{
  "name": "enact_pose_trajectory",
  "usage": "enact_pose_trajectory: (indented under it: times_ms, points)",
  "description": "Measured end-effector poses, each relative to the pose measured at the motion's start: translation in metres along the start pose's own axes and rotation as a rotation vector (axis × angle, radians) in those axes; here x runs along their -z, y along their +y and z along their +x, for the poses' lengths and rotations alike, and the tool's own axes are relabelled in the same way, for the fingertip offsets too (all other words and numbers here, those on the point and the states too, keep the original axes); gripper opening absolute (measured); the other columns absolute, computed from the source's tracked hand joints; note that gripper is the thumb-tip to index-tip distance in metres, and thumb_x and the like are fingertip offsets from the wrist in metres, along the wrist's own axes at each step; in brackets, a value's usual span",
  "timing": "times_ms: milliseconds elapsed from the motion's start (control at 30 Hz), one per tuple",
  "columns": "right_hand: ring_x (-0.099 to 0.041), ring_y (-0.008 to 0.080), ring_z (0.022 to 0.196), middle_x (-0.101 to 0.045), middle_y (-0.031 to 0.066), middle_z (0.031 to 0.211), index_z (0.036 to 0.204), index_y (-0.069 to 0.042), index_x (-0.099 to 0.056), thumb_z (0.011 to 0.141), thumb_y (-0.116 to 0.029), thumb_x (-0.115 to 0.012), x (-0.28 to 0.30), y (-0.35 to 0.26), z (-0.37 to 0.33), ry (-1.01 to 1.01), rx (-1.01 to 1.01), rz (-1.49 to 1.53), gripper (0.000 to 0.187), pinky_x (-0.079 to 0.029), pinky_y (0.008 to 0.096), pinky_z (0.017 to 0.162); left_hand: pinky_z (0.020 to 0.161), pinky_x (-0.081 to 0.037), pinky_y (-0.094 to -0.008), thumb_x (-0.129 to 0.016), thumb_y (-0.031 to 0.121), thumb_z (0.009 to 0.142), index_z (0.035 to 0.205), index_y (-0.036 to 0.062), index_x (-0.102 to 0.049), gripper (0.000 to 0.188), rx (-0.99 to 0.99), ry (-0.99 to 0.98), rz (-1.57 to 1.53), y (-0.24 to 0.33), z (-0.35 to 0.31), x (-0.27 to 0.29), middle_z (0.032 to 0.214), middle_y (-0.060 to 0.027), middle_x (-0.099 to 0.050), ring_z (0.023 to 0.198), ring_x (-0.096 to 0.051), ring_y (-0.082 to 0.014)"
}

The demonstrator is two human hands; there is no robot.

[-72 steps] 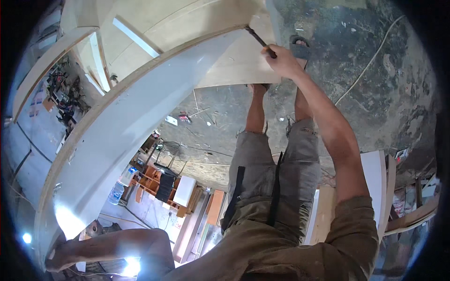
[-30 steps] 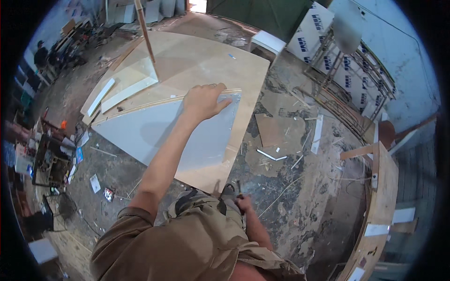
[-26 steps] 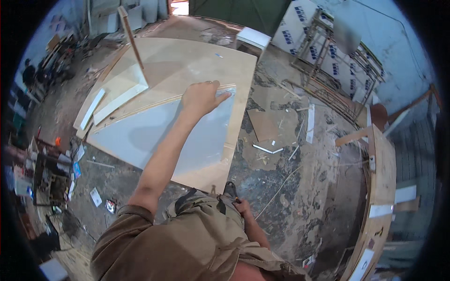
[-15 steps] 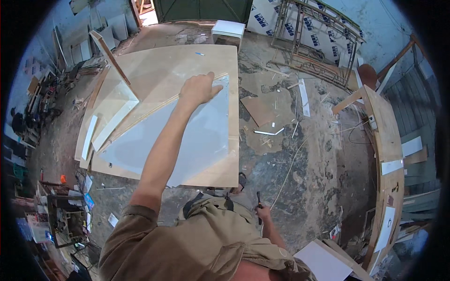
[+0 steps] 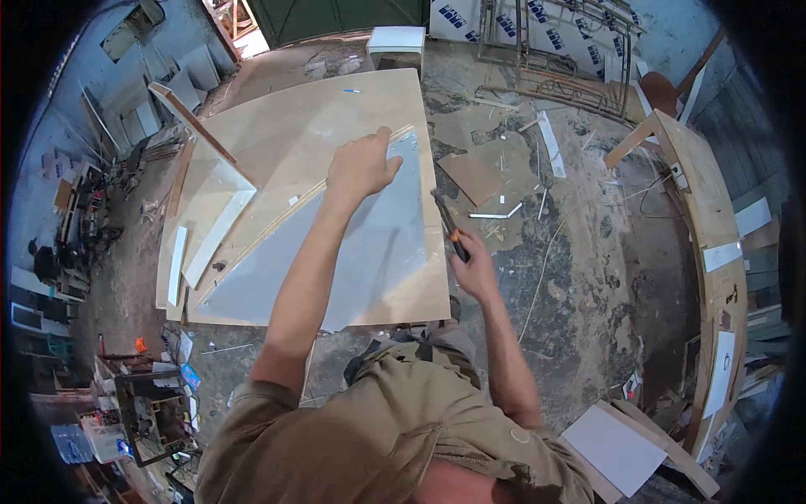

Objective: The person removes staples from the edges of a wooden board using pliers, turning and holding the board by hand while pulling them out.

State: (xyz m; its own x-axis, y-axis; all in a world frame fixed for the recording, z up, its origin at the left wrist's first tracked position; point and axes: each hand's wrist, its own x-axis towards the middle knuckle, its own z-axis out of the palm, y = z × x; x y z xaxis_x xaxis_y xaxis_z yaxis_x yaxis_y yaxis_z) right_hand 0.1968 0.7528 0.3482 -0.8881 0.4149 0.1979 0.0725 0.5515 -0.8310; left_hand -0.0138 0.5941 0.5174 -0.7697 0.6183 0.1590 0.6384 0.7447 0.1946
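Observation:
A grey triangular panel (image 5: 361, 244) lies on a large pale board (image 5: 294, 126) before me. A thin wooden strip (image 5: 269, 229) runs along its slanted far edge. My left hand (image 5: 359, 168) straddles this strip near the panel's upper corner, fingers curled over the far side and thumb out over the grey face; its fingertips are partly hidden. At the board's right edge, my right hand (image 5: 474, 267) grips a hammer (image 5: 449, 225) with a dark handle and an orange band. The hammer's head points up and away, a little apart from the panel.
A white-faced L-shaped frame (image 5: 222, 223) and a short white strip (image 5: 177, 265) rest on the board's left. A blue pen (image 5: 352, 91) lies at its far side. Offcuts, including a brown sheet (image 5: 470, 178), litter the floor. A long wooden bench (image 5: 701, 218) stands at right.
My right hand has risen from low beside my body to the board's right edge, bringing the hammer up. My left hand stays on the strip, while the whole view has shifted slightly.

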Motion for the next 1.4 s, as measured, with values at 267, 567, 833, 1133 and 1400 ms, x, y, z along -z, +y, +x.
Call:
enact_pose_trajectory:
  times_ms: [267, 567, 833, 1133, 1400]
  points:
    - [-0.062, 0.0298, 0.113, -0.063, 0.0169, 0.126, 0.118, -0.003, -0.066, 0.081, -0.005, -0.064, 0.037, -0.045, 0.042, -0.147, 0.082, 0.185, 0.037, -0.049, 0.035, 0.094, 0.072, -0.053, -0.0503, -0.068, 0.034, 0.084, 0.11, 0.0054, -0.056, 0.041, -0.023, 0.085, 0.005, 0.021, -0.013, -0.007, 0.089, -0.0214, -0.069, 0.082, -0.068, -0.0405]
    - [-0.066, 0.0183, 0.099, -0.068, 0.0092, 0.111, 0.121, 0.0, -0.064, 0.089, -0.009, -0.064, 0.066, -0.037, 0.057, -0.609, -0.324, 0.78, 0.034, -0.056, 0.0339, 0.084, 0.069, -0.054, -0.0484, -0.068, 0.038, 0.082, 0.102, 0.0061, -0.057, 0.039, 0.071, 0.088, 0.045, 0.04, -0.026, -0.004, 0.086, -0.0179, -0.069, 0.079, -0.068, -0.0381]
    - [-0.068, 0.0275, 0.103, -0.065, 0.017, 0.121, 0.124, 0.003, -0.057, 0.093, -0.013, -0.06, 0.082, -0.035, 0.068, -0.766, -0.425, 1.006, 0.035, -0.056, 0.0369, 0.083, 0.066, -0.055, -0.046, -0.067, 0.041, 0.084, 0.098, 0.0044, -0.058, 0.041, 0.106, 0.11, 0.064, 0.05, -0.031, -0.001, 0.087, -0.018, -0.069, 0.076, -0.069, -0.0375]
    - [-0.069, 0.0215, 0.097, -0.066, 0.0153, 0.118, 0.103, -0.002, -0.059, 0.095, -0.01, -0.056, 0.109, -0.043, 0.082, -0.84, -0.475, 0.98, 0.012, -0.055, 0.0323, 0.076, 0.064, -0.055, -0.0454, -0.07, 0.045, 0.081, 0.097, 0.0056, -0.06, 0.043, 0.152, 0.1, 0.051, 0.06, -0.036, 0.0, 0.081, -0.016, -0.069, 0.073, -0.069, -0.0365]
    - [-0.058, 0.01, 0.08, -0.069, 0.009, 0.107, 0.093, -0.004, -0.057, 0.087, -0.005, -0.053, 0.134, -0.066, 0.102, -0.876, -0.423, 0.66, 0.007, -0.049, 0.027, 0.073, 0.062, -0.053, -0.0428, -0.073, 0.045, 0.079, 0.097, 0.0084, -0.06, 0.043, 0.136, 0.133, 0.05, 0.059, -0.04, -0.005, 0.079, -0.0117, -0.068, 0.072, -0.068, -0.0322]
